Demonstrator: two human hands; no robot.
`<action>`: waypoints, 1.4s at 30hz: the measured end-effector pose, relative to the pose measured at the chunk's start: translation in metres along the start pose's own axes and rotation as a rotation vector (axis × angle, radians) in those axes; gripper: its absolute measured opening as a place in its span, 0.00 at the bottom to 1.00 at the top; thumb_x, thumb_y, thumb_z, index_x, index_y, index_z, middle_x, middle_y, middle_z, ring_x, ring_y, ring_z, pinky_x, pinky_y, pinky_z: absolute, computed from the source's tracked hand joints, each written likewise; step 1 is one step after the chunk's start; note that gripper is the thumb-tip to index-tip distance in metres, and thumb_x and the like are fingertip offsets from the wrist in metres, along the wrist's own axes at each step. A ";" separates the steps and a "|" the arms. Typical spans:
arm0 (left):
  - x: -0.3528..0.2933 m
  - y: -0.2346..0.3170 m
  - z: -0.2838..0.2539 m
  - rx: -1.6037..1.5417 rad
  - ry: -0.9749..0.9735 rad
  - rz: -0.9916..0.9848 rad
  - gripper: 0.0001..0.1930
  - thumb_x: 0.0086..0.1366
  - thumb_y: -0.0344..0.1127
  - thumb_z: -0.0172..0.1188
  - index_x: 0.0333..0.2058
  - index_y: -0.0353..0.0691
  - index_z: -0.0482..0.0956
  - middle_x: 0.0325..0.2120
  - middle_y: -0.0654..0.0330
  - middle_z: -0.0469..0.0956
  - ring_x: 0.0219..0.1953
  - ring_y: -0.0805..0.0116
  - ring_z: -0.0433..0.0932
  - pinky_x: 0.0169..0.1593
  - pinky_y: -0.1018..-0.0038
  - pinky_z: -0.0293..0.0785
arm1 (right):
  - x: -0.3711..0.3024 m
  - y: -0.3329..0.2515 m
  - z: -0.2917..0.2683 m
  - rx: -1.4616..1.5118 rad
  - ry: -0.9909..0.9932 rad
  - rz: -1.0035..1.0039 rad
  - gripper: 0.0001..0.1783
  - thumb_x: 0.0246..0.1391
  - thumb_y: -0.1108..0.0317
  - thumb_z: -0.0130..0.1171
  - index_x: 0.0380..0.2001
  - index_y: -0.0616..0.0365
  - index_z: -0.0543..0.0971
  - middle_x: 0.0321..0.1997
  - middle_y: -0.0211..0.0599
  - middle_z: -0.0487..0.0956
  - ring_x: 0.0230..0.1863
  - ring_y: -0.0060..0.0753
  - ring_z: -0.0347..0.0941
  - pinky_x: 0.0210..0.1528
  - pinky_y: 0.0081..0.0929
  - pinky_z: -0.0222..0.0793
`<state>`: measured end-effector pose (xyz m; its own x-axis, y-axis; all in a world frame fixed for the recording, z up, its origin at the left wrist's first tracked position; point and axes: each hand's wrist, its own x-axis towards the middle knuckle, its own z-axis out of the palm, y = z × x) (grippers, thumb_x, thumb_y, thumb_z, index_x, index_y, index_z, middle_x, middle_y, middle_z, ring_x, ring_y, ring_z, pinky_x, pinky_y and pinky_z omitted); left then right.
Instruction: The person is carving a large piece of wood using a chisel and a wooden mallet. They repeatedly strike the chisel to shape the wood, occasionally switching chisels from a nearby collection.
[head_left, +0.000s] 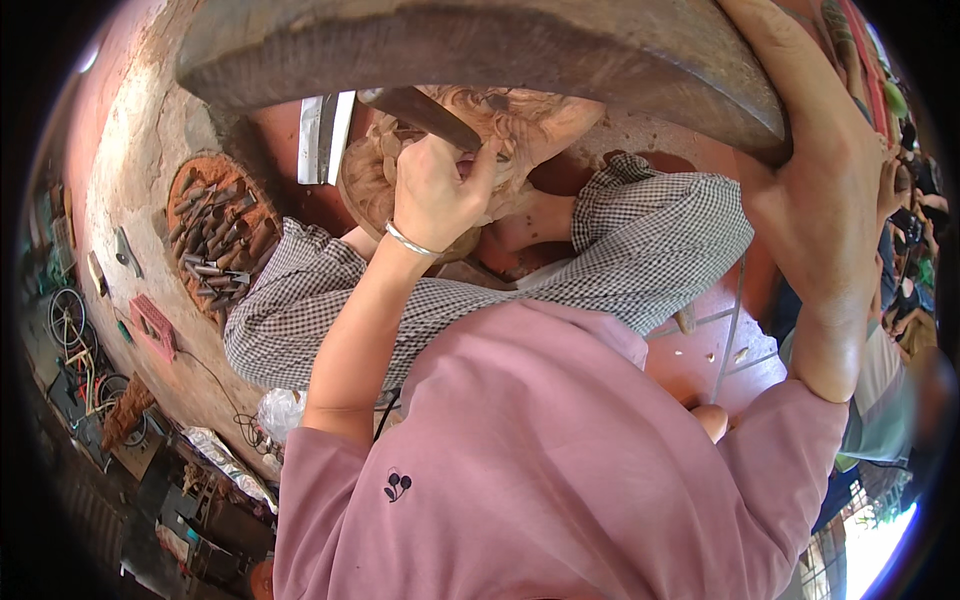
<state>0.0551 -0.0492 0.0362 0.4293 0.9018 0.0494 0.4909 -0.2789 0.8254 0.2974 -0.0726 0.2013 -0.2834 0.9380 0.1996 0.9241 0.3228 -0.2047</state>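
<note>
My left hand (437, 190) is closed around the dark wooden handle of a chisel (425, 112), held at a slant over a pale brown wood carving (540, 125). The carving has curling relief and lies between my legs, one bare foot beside it. Its upper part is hidden behind a heavy, dark wooden mallet (480, 50), raised close to the view and spanning the top. At the mallet's right end my right hand (810, 190) is wrapped round it; its fingertips are hidden. The chisel's cutting tip is hidden too.
Several chisels (215, 235) lie in a round hollow at left, among reddish dust. A white and grey strip (325, 138) stands near the carving. Farther left are a pink plastic block (152, 327), a cord and bicycles (68, 320). Wood chips (740, 355) dot the tiled floor at right.
</note>
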 end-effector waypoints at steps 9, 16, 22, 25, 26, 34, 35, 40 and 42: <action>-0.005 -0.003 0.004 0.113 -0.011 -0.008 0.05 0.55 0.29 0.63 0.29 0.34 0.78 0.18 0.51 0.78 0.20 0.51 0.78 0.25 0.65 0.73 | -0.003 -0.007 0.001 0.001 -0.025 0.016 0.33 0.39 0.76 0.61 0.55 0.55 0.75 0.26 0.35 0.74 0.28 0.38 0.71 0.32 0.33 0.66; -0.006 -0.002 0.015 -0.012 0.129 0.038 0.07 0.54 0.32 0.64 0.22 0.35 0.80 0.15 0.51 0.77 0.19 0.52 0.78 0.25 0.65 0.73 | -0.003 -0.014 -0.005 -0.063 -0.050 0.011 0.32 0.39 0.75 0.62 0.54 0.57 0.74 0.26 0.35 0.73 0.27 0.37 0.71 0.32 0.33 0.66; -0.010 -0.010 0.014 0.097 0.088 0.092 0.06 0.52 0.30 0.64 0.29 0.36 0.81 0.20 0.54 0.79 0.21 0.54 0.78 0.27 0.64 0.73 | 0.000 -0.024 -0.013 -0.151 -0.089 0.027 0.32 0.40 0.74 0.62 0.54 0.58 0.74 0.26 0.35 0.73 0.26 0.37 0.71 0.31 0.33 0.66; -0.010 -0.015 0.016 0.197 0.203 0.265 0.06 0.51 0.31 0.65 0.29 0.37 0.81 0.24 0.54 0.79 0.24 0.54 0.78 0.30 0.62 0.72 | 0.004 -0.029 -0.017 -0.203 -0.129 0.028 0.32 0.40 0.73 0.63 0.54 0.59 0.74 0.25 0.35 0.73 0.26 0.37 0.71 0.31 0.33 0.66; -0.010 -0.013 0.017 0.170 0.195 0.239 0.06 0.50 0.30 0.65 0.28 0.37 0.81 0.25 0.53 0.79 0.26 0.53 0.77 0.31 0.62 0.72 | 0.007 -0.031 -0.022 -0.234 -0.150 0.042 0.31 0.40 0.73 0.63 0.54 0.59 0.74 0.25 0.35 0.73 0.26 0.37 0.71 0.31 0.33 0.66; -0.018 -0.021 0.024 0.241 0.264 0.329 0.11 0.45 0.29 0.64 0.31 0.37 0.81 0.30 0.53 0.80 0.32 0.50 0.78 0.37 0.61 0.73 | -0.008 -0.025 -0.009 -0.056 -0.075 0.043 0.38 0.34 0.84 0.57 0.55 0.48 0.76 0.33 0.34 0.76 0.34 0.40 0.73 0.36 0.30 0.68; -0.019 -0.022 0.025 0.229 0.254 0.309 0.11 0.45 0.29 0.64 0.31 0.37 0.81 0.30 0.53 0.80 0.32 0.50 0.78 0.37 0.61 0.73 | -0.008 -0.025 -0.011 -0.106 -0.118 0.043 0.38 0.34 0.84 0.57 0.55 0.48 0.76 0.33 0.35 0.77 0.34 0.41 0.73 0.36 0.29 0.68; -0.021 -0.021 0.022 0.162 0.269 0.222 0.08 0.46 0.28 0.64 0.28 0.36 0.81 0.28 0.52 0.80 0.29 0.55 0.79 0.35 0.65 0.74 | -0.007 -0.021 -0.001 -0.006 -0.078 0.030 0.38 0.34 0.85 0.57 0.55 0.49 0.75 0.34 0.34 0.77 0.34 0.36 0.73 0.37 0.27 0.68; -0.020 -0.017 0.003 0.087 0.166 -0.110 0.06 0.51 0.29 0.65 0.28 0.36 0.79 0.25 0.53 0.80 0.26 0.62 0.79 0.31 0.71 0.73 | -0.016 -0.010 0.016 0.176 0.009 0.101 0.36 0.37 0.85 0.58 0.55 0.52 0.75 0.33 0.33 0.77 0.34 0.31 0.74 0.37 0.25 0.69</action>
<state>0.0402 -0.0633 0.0199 0.2424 0.9683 0.0597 0.5948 -0.1969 0.7794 0.2880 -0.0891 0.1844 -0.1889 0.9658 0.1779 0.8885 0.2452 -0.3880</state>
